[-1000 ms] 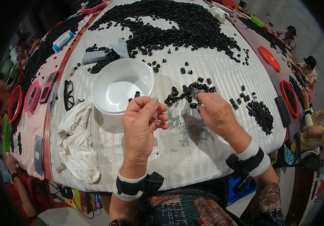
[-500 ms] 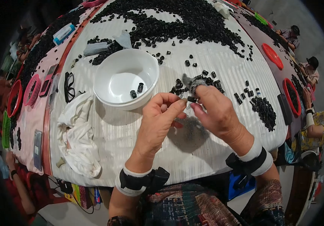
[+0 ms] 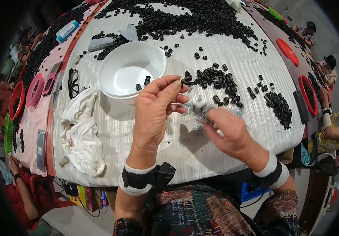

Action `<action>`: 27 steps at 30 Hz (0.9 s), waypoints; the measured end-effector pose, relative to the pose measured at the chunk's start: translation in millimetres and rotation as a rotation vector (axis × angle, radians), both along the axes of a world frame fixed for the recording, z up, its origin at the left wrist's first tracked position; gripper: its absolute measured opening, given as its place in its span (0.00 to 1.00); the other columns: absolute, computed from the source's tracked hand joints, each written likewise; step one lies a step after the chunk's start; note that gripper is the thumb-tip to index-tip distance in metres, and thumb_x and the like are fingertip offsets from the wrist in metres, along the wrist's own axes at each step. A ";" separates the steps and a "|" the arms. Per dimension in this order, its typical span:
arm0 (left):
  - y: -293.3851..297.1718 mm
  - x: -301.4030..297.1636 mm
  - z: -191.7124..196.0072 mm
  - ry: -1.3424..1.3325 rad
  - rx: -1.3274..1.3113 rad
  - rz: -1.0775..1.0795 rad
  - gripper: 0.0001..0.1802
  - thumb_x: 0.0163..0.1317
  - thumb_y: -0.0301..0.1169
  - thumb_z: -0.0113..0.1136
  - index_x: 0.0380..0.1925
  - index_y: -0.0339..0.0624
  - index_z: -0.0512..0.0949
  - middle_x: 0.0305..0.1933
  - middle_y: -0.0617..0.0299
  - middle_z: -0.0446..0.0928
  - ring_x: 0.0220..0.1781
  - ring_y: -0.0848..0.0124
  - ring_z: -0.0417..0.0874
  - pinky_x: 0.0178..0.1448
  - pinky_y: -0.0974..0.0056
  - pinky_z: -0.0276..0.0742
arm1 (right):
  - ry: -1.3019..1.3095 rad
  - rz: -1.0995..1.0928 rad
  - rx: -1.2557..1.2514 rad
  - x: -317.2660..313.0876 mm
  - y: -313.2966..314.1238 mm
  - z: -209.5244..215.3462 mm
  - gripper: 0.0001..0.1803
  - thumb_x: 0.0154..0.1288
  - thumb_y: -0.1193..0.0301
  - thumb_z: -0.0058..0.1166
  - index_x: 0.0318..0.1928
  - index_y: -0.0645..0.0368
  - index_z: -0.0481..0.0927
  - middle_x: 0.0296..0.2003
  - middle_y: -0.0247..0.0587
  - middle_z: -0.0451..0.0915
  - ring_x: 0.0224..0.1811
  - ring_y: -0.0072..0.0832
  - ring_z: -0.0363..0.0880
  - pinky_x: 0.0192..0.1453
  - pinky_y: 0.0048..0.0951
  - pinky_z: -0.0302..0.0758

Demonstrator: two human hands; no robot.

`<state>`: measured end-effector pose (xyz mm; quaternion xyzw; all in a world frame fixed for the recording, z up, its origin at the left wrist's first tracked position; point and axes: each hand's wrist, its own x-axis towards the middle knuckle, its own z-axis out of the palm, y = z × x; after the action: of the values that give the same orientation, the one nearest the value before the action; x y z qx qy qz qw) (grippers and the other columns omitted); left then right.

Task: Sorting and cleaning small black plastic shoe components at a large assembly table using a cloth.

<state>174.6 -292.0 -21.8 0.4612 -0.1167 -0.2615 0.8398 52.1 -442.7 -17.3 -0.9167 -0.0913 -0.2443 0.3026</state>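
Observation:
My left hand is raised to the right of the white bowl. Its thumb and forefinger pinch a small black plastic piece, mostly hidden by the fingertips. My right hand is lower and to the right, its fingers curled and smeared by motion. A grey mottled thing covers or sits at its fingertips; I cannot tell whether it is worn or held. Below it lie scattered tiny silvery bits. Beyond the hands is a loose pile of black cylindrical pieces. A few similar pieces lie inside the bowl.
A heap of black pieces covers the table's far side; a smaller pile lies right. Black glasses and a white cloth lie left. Other people work along both sides, near red baskets.
My hands have come apart. The left has moved up and slightly left with a black piece; the right has dropped down and right. The view has shifted a little.

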 end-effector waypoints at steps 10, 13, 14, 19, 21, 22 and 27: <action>2.2 4.8 2.2 -0.040 -0.054 0.026 0.15 0.66 0.28 0.56 0.50 0.33 0.75 0.38 0.54 0.81 0.30 0.77 0.81 0.32 0.71 0.80 | 0.060 0.207 -0.426 5.2 29.0 -20.3 0.12 0.52 0.73 0.52 0.40 0.61 0.75 0.30 0.38 0.71 0.34 0.33 0.73 0.36 0.30 0.73; 2.4 2.4 1.2 -0.041 -0.010 0.006 0.15 0.65 0.28 0.57 0.49 0.33 0.75 0.38 0.54 0.81 0.30 0.77 0.81 0.31 0.71 0.80 | 0.059 0.135 -0.489 2.2 21.4 -19.8 0.11 0.52 0.72 0.52 0.38 0.58 0.75 0.29 0.38 0.71 0.33 0.32 0.73 0.35 0.30 0.72; 2.1 1.0 1.2 -0.037 0.021 -0.007 0.14 0.65 0.28 0.57 0.49 0.33 0.75 0.38 0.54 0.81 0.30 0.76 0.81 0.31 0.72 0.80 | 0.070 0.091 -0.505 1.1 15.8 -20.3 0.10 0.52 0.72 0.52 0.37 0.57 0.75 0.29 0.39 0.71 0.33 0.33 0.73 0.34 0.30 0.73; -5.4 -8.9 1.1 -0.021 0.048 -0.081 0.12 0.65 0.28 0.58 0.46 0.34 0.76 0.37 0.55 0.81 0.29 0.76 0.82 0.29 0.72 0.82 | 0.026 -0.155 -0.211 4.6 -18.4 -12.2 0.13 0.50 0.81 0.53 0.39 0.61 0.74 0.29 0.42 0.72 0.29 0.37 0.74 0.32 0.33 0.74; -5.4 -9.7 -5.6 0.034 0.053 -0.149 0.12 0.64 0.28 0.58 0.46 0.35 0.77 0.35 0.57 0.80 0.27 0.76 0.81 0.28 0.72 0.82 | 0.010 -0.210 0.071 6.0 -24.0 1.1 0.15 0.51 0.86 0.52 0.41 0.64 0.73 0.32 0.43 0.74 0.29 0.37 0.77 0.32 0.29 0.75; -5.1 -9.3 -6.6 0.029 0.051 -0.147 0.12 0.64 0.28 0.58 0.46 0.35 0.77 0.35 0.57 0.80 0.27 0.76 0.81 0.28 0.72 0.82 | -0.015 -0.191 0.236 7.5 -23.0 5.6 0.14 0.54 0.85 0.53 0.43 0.64 0.74 0.33 0.41 0.75 0.31 0.29 0.78 0.33 0.25 0.75; -5.2 -9.1 -6.5 0.152 -0.042 -0.259 0.11 0.63 0.25 0.59 0.44 0.36 0.77 0.35 0.55 0.81 0.28 0.75 0.82 0.29 0.70 0.83 | -0.014 -0.081 0.760 7.5 -7.5 29.6 0.13 0.60 0.83 0.54 0.47 0.65 0.74 0.38 0.34 0.78 0.38 0.17 0.77 0.39 0.20 0.75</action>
<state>165.5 -297.2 -28.3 0.4035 -0.1166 -0.3995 0.8149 59.6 -450.1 12.3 -0.7402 0.0399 -0.2788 0.6106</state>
